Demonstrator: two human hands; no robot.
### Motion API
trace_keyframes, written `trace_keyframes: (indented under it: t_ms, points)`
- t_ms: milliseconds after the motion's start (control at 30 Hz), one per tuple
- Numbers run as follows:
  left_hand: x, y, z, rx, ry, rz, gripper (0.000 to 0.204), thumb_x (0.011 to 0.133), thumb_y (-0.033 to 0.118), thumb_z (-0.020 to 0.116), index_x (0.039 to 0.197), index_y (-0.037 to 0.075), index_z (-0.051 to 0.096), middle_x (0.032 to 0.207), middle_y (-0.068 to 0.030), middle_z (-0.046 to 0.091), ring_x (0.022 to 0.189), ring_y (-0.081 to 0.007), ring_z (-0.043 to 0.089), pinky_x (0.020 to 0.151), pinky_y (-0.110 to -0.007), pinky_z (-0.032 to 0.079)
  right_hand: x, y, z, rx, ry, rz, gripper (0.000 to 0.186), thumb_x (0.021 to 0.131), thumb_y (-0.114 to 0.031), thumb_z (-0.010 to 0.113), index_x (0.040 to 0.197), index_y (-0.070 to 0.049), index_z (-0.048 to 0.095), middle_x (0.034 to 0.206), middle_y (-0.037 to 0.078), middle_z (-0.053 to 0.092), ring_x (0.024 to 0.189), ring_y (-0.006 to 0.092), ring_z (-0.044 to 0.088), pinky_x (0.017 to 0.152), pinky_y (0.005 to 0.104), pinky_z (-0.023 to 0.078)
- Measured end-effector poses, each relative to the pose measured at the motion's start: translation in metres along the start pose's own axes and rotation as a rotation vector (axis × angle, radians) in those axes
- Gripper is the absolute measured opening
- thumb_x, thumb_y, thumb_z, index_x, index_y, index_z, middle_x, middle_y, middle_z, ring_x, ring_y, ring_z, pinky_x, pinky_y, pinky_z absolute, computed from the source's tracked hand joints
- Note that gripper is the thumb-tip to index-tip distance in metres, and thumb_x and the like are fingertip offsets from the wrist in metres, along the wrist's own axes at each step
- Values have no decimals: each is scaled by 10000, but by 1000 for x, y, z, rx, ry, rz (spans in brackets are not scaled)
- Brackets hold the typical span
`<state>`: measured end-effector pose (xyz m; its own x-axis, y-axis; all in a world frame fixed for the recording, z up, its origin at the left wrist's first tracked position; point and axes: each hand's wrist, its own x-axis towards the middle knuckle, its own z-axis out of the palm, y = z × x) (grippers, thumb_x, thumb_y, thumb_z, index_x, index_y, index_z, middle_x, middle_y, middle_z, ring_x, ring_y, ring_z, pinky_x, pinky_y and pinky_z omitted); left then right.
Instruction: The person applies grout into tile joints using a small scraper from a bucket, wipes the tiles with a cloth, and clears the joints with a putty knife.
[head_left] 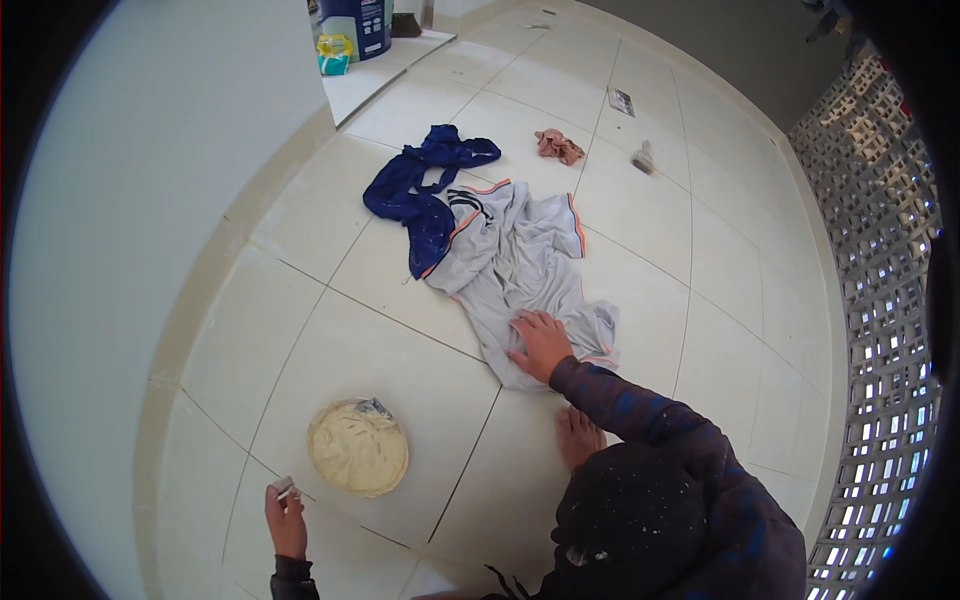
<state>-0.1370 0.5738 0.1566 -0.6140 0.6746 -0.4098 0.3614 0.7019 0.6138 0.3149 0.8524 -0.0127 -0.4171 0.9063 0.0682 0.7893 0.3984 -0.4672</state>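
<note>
My right hand (541, 346) rests on the lower part of a crumpled light grey shirt (515, 255) with orange and dark trim, fingers spread over the cloth. On the left, my left hand (286, 523) pinches a small greyish-white piece (284, 486), too small to name surely. Just right of that hand stands a round tub of cream-coloured paste (350, 455). A grey metallic piece (374, 408) lies at the tub's far rim. Touching the shirt's far left side is a dark blue cloth (405, 185).
Beyond the shirt lie a crumpled pinkish-brown cloth (558, 146), a paintbrush (643, 157) and a small printed card (621, 102). A blue bucket (355, 28) and a green-yellow packet (334, 55) stand on a ledge. White wall at left, perforated block wall (880, 280) at right.
</note>
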Motion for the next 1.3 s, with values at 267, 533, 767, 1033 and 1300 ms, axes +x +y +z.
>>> trace_keyframes:
  t_ms: [267, 533, 767, 1033, 1300]
  points:
    - [59, 203, 96, 399, -495, 221, 346, 982, 139, 695, 1275, -10, 588, 1180, -181, 664, 1027, -267, 710, 878, -365, 591, 40, 119, 19, 559, 49, 192, 289, 1008, -242, 658, 1225, -52, 638, 1206, 156, 693, 1156, 337, 632, 978, 428, 476]
    - [142, 396, 415, 196, -677, 672, 771, 849, 149, 824, 1496, 16, 424, 1463, -215, 512, 1385, -376, 500, 1122, -432, 446, 165, 119, -74, 1254, 263, 170, 211, 1055, -183, 624, 1119, 18, 631, 988, 48, 676, 934, 105, 588, 862, 301, 500]
    - [236, 507, 378, 931, -673, 840, 649, 881, 372, 782, 1382, 47, 528, 1307, -223, 609, 1174, -405, 641, 977, -478, 540, 220, 253, -133, 1149, 500, 458, 166, 1013, -138, 644, 985, 25, 662, 882, 7, 658, 837, 74, 554, 791, 256, 481]
    - [436, 463, 412, 996, -258, 633, 854, 752, 525, 863, 1450, 153, 540, 1486, -223, 484, 1385, -434, 441, 1086, -580, 425, 309, 379, -232, 871, 734, 386, 165, 1015, -125, 638, 930, 16, 632, 867, -10, 621, 831, 72, 518, 790, 239, 442]
    - [510, 416, 455, 673, 115, 690, 341, 720, 300, 853, 908, 72, 682, 1033, -119, 679, 1054, -337, 611, 894, -476, 453, 412, 456, -371, 413, 575, 425, 172, 1010, -128, 648, 928, 23, 650, 838, -11, 634, 790, 74, 536, 756, 249, 458]
